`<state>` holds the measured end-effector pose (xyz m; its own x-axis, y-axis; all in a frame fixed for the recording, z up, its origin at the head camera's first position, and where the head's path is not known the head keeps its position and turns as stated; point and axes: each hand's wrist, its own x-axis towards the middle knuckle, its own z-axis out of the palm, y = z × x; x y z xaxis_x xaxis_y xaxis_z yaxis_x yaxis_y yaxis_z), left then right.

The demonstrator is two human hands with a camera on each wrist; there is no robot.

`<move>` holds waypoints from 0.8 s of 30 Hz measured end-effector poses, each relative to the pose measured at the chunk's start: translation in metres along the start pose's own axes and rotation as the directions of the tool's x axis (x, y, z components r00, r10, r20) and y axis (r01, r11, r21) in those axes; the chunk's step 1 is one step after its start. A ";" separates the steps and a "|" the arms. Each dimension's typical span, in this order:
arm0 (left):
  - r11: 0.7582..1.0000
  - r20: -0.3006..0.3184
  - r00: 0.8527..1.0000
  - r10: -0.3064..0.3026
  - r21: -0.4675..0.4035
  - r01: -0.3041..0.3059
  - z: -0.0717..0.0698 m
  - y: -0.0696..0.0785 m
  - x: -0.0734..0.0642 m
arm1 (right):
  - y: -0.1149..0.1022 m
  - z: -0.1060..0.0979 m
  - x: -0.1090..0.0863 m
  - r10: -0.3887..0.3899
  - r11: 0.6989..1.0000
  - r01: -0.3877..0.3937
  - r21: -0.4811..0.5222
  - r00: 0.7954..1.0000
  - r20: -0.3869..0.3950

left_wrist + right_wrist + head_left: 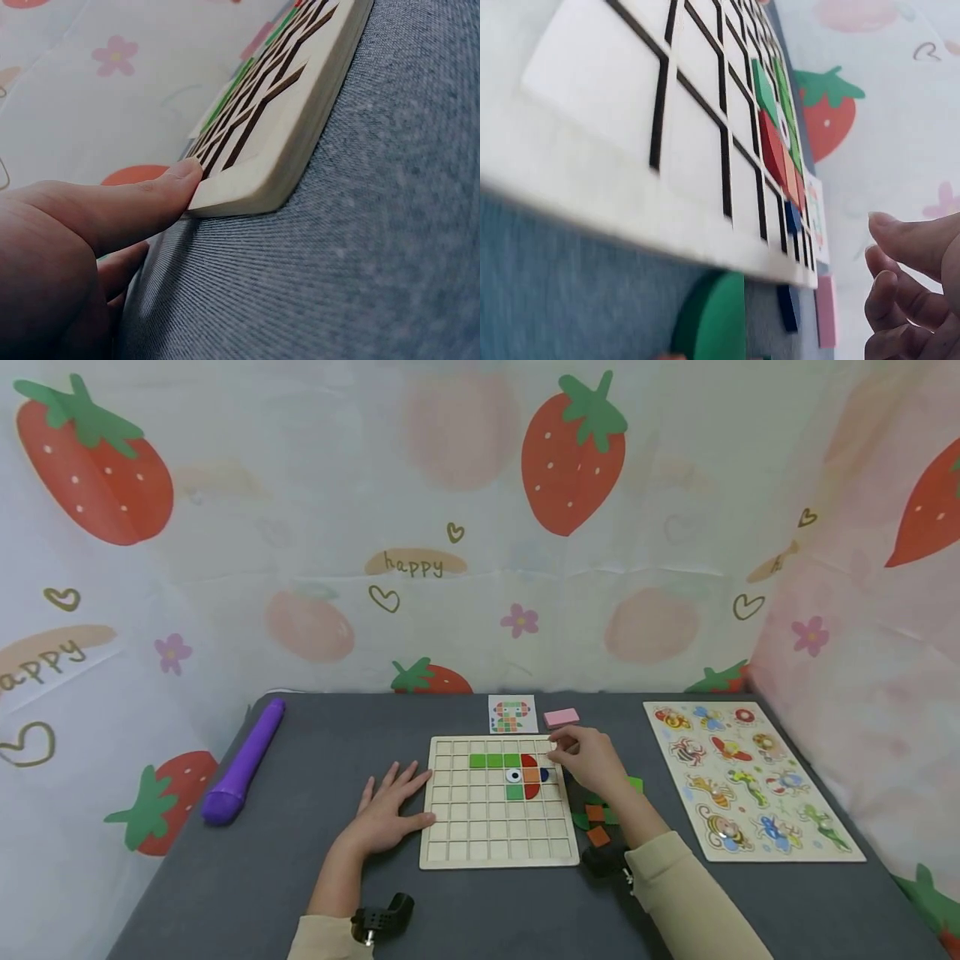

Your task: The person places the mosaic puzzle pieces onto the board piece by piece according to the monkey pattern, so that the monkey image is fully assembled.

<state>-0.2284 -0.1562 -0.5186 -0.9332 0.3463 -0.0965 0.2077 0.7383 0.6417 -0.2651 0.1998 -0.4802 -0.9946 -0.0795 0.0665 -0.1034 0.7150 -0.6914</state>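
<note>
Grid board (465, 831) lies flat near the middle of the table (247, 877), between the two hands on my feed. I see the left hand (390, 814) spread wide at its left edge, thumb on the rim. The right hand (588, 758) is at its far right corner, fingers loosely bent, thumb and forefinger apart with nothing visible between them. The board is pale, round-cornered and divided into square cells. Towards its far right corner the cells hold three green squares (494, 762), two rounded red pieces (532, 792), an eye tile (513, 775), an orange square (530, 775), a bluish-green square (513, 792) and a dark blue piece (544, 775). Loose orange pieces (597, 837) and green pieces (612, 817) lie on the table just beside its right edge.
</note>
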 end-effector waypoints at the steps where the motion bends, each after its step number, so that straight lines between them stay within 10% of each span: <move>1: 1.000 0.000 1.000 0.000 0.000 0.000 0.000 -0.001 0.000 | 0.003 -0.002 -0.001 0.005 1.000 -0.005 0.000 1.000 -0.007; 24: 1.000 0.001 1.000 0.013 -0.001 -0.013 0.000 -0.002 0.001 | 0.069 -0.042 -0.011 0.098 0.995 -0.099 -0.017 0.995 -0.014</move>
<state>-0.2301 -0.1572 -0.5204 -0.9301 0.3562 -0.0892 0.2192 0.7334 0.6435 -0.2613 0.2788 -0.4982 -1.0000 0.0008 0.0079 -0.0048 0.7310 -0.6823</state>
